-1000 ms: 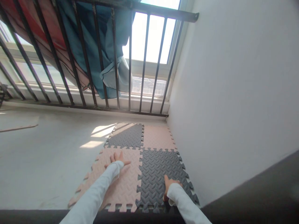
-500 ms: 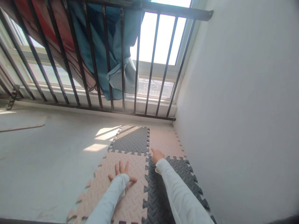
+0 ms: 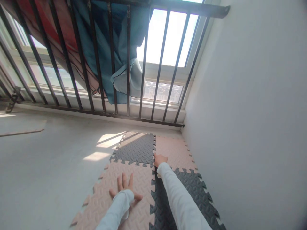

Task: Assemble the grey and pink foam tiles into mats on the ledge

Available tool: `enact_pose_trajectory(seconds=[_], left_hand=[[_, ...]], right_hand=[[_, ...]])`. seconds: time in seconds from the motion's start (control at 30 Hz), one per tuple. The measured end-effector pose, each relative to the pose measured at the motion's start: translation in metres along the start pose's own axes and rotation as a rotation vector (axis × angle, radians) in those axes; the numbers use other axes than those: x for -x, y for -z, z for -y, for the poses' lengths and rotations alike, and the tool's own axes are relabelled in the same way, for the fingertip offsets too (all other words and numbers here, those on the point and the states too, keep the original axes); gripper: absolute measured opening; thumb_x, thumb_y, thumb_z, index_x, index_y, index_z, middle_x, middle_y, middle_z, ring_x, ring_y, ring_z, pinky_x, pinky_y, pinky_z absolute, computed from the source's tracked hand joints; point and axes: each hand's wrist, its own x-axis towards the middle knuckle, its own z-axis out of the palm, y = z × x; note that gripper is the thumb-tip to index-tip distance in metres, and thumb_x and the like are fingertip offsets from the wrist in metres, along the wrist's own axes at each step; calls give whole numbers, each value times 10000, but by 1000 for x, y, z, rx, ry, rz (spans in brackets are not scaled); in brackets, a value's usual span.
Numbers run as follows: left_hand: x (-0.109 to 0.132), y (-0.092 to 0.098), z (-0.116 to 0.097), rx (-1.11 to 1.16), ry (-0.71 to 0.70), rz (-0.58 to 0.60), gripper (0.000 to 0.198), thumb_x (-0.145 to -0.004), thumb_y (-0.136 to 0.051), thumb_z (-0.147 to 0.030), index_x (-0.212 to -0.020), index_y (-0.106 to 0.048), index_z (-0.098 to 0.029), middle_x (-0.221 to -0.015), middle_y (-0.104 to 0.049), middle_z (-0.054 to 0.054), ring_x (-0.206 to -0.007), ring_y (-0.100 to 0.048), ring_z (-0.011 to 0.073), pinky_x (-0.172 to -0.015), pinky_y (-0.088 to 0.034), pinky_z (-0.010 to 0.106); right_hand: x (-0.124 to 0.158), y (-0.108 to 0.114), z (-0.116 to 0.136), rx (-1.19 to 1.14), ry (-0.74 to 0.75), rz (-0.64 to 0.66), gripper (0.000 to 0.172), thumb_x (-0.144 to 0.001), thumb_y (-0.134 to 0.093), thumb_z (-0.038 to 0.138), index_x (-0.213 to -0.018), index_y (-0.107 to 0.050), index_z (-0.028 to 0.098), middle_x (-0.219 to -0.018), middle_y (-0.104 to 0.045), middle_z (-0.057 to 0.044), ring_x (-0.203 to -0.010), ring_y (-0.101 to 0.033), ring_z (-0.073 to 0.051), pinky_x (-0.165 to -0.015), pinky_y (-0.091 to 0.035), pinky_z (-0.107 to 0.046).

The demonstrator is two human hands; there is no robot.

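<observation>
My left hand (image 3: 126, 184) lies flat with fingers spread on a pink foam mat tile (image 3: 141, 175). My right hand (image 3: 160, 159) is curled closed, its fingertips pressing down at the corner where the tiles meet; the undersides of the fingers are hidden. Beyond it lie a dark grey foam mat tile (image 3: 137, 150) on the left and a second pink foam mat tile (image 3: 176, 150) on the right. A second dark grey tile (image 3: 194, 188) lies under my right forearm. Toothed edges join these tiles, with a dark line along the seam beside my right wrist.
A white wall (image 3: 251, 111) rises close on the right. Black metal railing (image 3: 134, 118) runs across the front, with blue and red cloth (image 3: 103, 48) hanging behind it by the window. A thin strip (image 3: 22, 132) lies on the pale floor (image 3: 48, 172) at left.
My right hand has shifted slightly left to the tile corner, and its outstretched finger now bends down against the seam. My left hand stays spread on the pink tile. The view has shifted slightly.
</observation>
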Motion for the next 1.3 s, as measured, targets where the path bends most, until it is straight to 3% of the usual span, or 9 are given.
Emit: enact_pose_trajectory(seconds=[0.2, 0.3, 0.43, 0.53, 0.73, 1.0, 1.07, 1.2, 1.3], left_hand=[[0, 0, 2, 5, -1, 10, 1065, -511, -694, -483, -1364, -75, -330, -1441, 132, 70, -1287, 177, 332, -968, -42, 665], [2, 0, 1, -13, -3, 5, 1047, -535, -681, -491, -1361, -57, -336, -1443, 130, 76, -1288, 176, 331, -951, -53, 684], [3, -3, -2, -57, 21, -54, 1048, -522, -676, -516, -1361, -75, -332, -1452, 94, 79, -1284, 180, 342, -938, -74, 699], [8, 3, -4, -82, 30, -40, 1033, -518, -655, -532, -1357, -84, -340, -1454, 76, 75, -1298, 145, 339, -933, -71, 706], [20, 21, -4, -58, 11, 34, 1004, -514, -644, -502, -1348, -105, -350, -1451, 78, 65, -1315, 93, 322, -938, -106, 693], [13, 10, -5, -35, 31, -9, 1050, -461, -687, -488, -1346, -140, -348, -1451, 64, 68, -1298, 136, 338, -928, -22, 710], [14, 11, -5, -10, 29, -2, 1060, -448, -697, -471, -1347, -151, -343, -1452, 63, 66, -1296, 142, 334, -945, -12, 694], [15, 12, -5, 4, 41, 2, 1048, -457, -692, -423, -1347, -144, -350, -1453, 75, 51, -1296, 159, 313, -962, 15, 672], [17, 15, -6, -8, 46, 26, 1046, -463, -687, -413, -1347, -131, -358, -1453, 81, 51, -1300, 153, 314, -954, 20, 680]], right_hand=[[-7, 0, -4, 36, 71, -29, 381, -724, -474, 205, -1094, -544, 265, -1051, -614, -107, -991, -554, -246, -784, -394, -424], [-12, 0, -7, 22, 107, -102, 338, -758, -413, 227, -1056, -572, 232, -1155, -553, -116, -1070, -497, -244, -841, -370, -424], [-23, -5, -10, -38, 177, -181, 525, -764, -387, 264, -1284, -360, 205, -1385, -318, -99, -1235, -324, -208, -933, -320, -407], [-35, -9, -8, -75, 230, -163, 591, -755, -417, 332, -1320, -297, 205, -1425, -246, -77, -1280, -248, -194, -973, -285, -416], [-45, -14, 2, -115, 214, -154, 577, -754, -424, 393, -1290, -343, 197, -1354, -377, -98, -1265, -274, -222, -1001, -203, -476], [-55, -4, 2, -126, 186, -237, 441, -800, -372, 447, -1089, -544, 163, -1135, -569, -134, -1154, -420, -223, -1004, -187, -406], [-62, -2, 1, -132, 185, -256, 455, -814, -360, 434, -1157, -499, 170, -1224, -512, -122, -1189, -383, -210, -1005, -196, -390], [-70, -5, 2, -152, 151, -191, 593, -827, -334, 465, -1326, -300, 145, -1416, -262, -100, -1298, -206, -209, -1030, -174, -412], [-72, -11, 1, -146, 151, -180, 621, -828, -317, 483, -1335, -288, 127, -1407, -279, -103, -1302, -194, -220, -1050, -119, -433]])
